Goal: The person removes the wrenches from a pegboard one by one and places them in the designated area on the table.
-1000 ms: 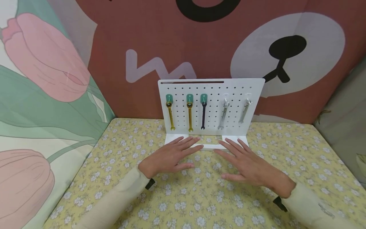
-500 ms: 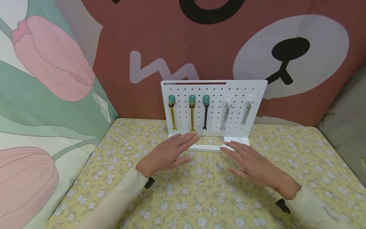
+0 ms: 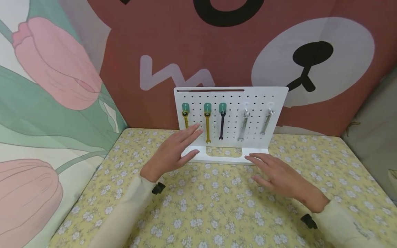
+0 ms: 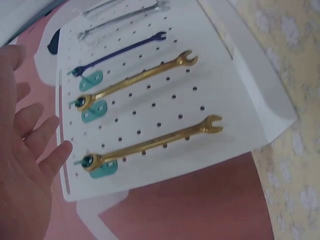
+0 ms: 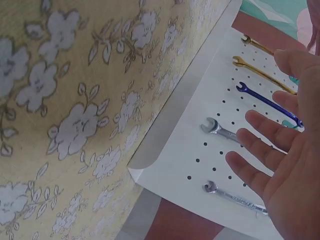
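A white pegboard stand carries several combination wrenches hanging from hooks. From the left come a gold wrench, a second gold wrench, a dark blue wrench and two silver ones, the nearer silver wrench and the rightmost silver wrench. My left hand, fingers extended, is raised before the board's left side and overlaps the lower part of the first gold wrench in the head view. My right hand hovers with loose fingers near the stand's front right corner. Neither hand holds anything.
Green hooks bear the gold and blue wrenches; clear hooks bear the silver ones. The stand's flat base rests on a yellow flowered tablecloth. A printed cloth wall rises close behind the board.
My left hand has risen and moved left and forward, up toward the first gold wrench. My right hand has drifted slightly right. The wrenches hang as before.
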Tool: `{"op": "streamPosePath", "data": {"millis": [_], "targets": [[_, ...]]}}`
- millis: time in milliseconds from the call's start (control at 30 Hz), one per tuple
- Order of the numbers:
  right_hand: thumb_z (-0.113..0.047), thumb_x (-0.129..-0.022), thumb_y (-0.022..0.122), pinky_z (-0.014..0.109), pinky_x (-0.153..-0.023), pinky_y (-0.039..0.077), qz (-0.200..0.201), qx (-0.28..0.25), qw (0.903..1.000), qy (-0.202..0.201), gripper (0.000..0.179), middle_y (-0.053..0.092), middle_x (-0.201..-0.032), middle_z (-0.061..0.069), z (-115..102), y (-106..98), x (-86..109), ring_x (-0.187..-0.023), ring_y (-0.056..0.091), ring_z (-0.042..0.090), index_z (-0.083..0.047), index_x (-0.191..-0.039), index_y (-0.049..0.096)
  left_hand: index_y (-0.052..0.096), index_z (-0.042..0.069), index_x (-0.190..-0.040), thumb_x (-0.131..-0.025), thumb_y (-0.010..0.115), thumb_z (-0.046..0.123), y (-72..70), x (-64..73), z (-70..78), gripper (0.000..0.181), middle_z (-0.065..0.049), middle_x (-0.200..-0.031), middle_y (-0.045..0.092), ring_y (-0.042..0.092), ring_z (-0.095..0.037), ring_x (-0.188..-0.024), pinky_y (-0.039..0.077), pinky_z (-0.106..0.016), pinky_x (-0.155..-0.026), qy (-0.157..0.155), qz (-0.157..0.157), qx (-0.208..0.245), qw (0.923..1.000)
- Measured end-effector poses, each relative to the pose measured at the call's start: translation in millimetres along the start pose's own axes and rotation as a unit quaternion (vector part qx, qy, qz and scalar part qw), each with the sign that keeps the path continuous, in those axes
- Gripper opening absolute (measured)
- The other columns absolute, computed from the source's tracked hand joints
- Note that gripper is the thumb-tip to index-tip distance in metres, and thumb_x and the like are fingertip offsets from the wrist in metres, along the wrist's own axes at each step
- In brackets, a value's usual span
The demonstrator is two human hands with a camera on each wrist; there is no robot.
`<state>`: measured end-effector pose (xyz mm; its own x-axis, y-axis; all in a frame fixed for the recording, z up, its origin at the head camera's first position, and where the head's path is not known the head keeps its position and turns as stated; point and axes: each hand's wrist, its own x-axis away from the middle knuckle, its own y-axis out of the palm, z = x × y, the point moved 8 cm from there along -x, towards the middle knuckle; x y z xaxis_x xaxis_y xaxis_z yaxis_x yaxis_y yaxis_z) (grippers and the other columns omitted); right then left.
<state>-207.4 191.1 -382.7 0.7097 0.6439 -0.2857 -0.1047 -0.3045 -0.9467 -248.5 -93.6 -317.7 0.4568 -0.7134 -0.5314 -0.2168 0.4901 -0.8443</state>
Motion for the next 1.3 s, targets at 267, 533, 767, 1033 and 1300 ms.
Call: {"op": "streamPosePath", "data": {"millis": [267,533,767,1033,1300], "targets": [[-0.021,-0.092,0.078,0.056,-0.094,0.050,0.054,0.013,0.9983,-0.017,0.062,0.056,-0.142,0.014,7.5,-7.5,-1.5,-0.125,0.057,0.035,-0.009,-0.148,0.053,0.042,0.004,-0.156,-0.100,0.067,0.017,-28.2,-6.3,-17.6,0.062,-0.015,-0.159,0.040,0.045,-0.030,-0.142,0.041,-0.050,-0.109,0.000,0.125,-0.002,0.9921],[-0.013,-0.090,0.079,0.055,-0.087,0.053,0.083,-0.004,0.9966,0.001,0.058,0.060,-0.137,0.014,19.2,-9.1,-1.3,-0.120,0.061,0.034,-0.011,-0.143,0.057,0.045,0.003,-0.154,-0.099,0.067,0.014,-47.6,-11.2,-39.9,0.059,-0.015,-0.159,0.041,0.043,-0.029,-0.143,0.039,-0.050,-0.110,-0.031,0.184,-0.019,0.9824],[-0.011,-0.093,0.077,0.055,-0.086,0.053,0.094,-0.025,0.9944,0.040,0.054,0.061,-0.135,0.014,36.2,-7.4,-1.1,-0.119,0.061,0.034,-0.009,-0.143,0.057,0.046,0.002,-0.153,-0.098,0.070,0.008,-59.0,-23.1,-59.7,0.061,-0.015,-0.159,0.041,0.041,-0.027,-0.145,0.036,-0.045,-0.114,-0.054,0.212,-0.003,0.9758],[-0.007,-0.097,0.072,0.053,-0.082,0.054,0.110,-0.061,0.9898,0.067,0.047,0.062,-0.134,0.016,50.1,-6.3,-4.2,-0.114,0.063,0.034,-0.003,-0.141,0.058,0.046,0.002,-0.153,-0.100,0.068,0.008,-66.7,-34.3,-78.6,0.058,-0.013,-0.162,0.037,0.037,-0.022,-0.147,0.033,-0.041,-0.116,-0.089,0.230,0.022,0.9688],[-0.014,-0.106,0.059,0.057,-0.083,0.054,0.115,-0.149,0.9715,0.144,0.041,0.062,-0.133,0.020,72.4,-4.0,-6.0,-0.112,0.063,0.037,0.000,-0.144,0.054,0.047,0.000,-0.151,-0.102,0.065,0.009,-66.5,-41.5,-96.9,0.053,-0.017,-0.159,0.041,0.039,-0.020,-0.145,0.034,-0.039,-0.115,-0.133,0.253,0.070,0.9558]]}}
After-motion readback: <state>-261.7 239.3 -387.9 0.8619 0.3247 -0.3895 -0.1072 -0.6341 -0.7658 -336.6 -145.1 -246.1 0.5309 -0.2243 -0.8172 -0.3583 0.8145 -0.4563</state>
